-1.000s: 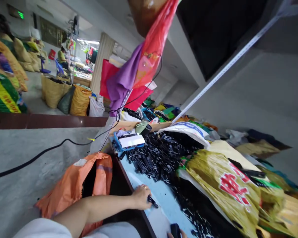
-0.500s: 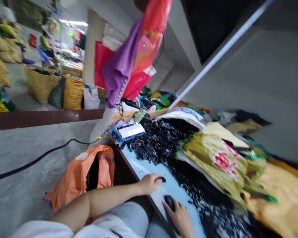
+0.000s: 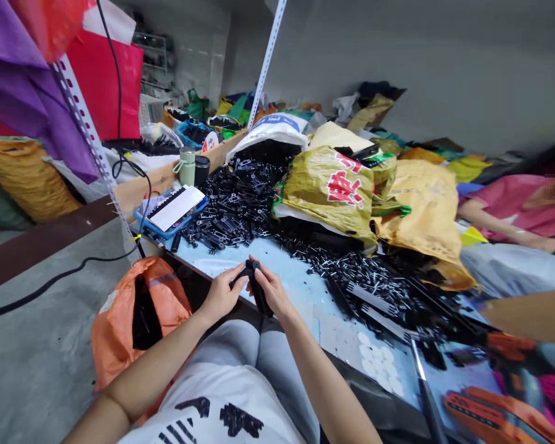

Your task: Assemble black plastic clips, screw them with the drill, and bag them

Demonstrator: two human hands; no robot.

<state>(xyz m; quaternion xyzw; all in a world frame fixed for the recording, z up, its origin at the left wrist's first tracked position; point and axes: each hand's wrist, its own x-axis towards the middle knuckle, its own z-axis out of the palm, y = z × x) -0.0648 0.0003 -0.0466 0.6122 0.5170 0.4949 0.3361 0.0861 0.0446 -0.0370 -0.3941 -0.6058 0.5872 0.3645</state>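
My left hand (image 3: 222,291) and my right hand (image 3: 271,291) meet at the near edge of the light blue table (image 3: 300,290). Both are closed on one black plastic part (image 3: 255,285) held between them, its long end pointing down toward my lap. Just beyond my hands lies a big heap of small black plastic pieces (image 3: 240,203). More of these pieces (image 3: 365,277) spread across the table to the right.
An open orange sack (image 3: 139,308) stands on the floor left of my knees. A blue tray with a white sheet (image 3: 173,213), a yellow printed bag (image 3: 333,191) and other bags crowd the table. Another person in pink (image 3: 518,206) sits at the far right. A black cable (image 3: 50,283) crosses the floor.
My head has turned right and down toward the table. My left hand left the tabletop with a small black piece and joined my right hand, both now gripping one black part.
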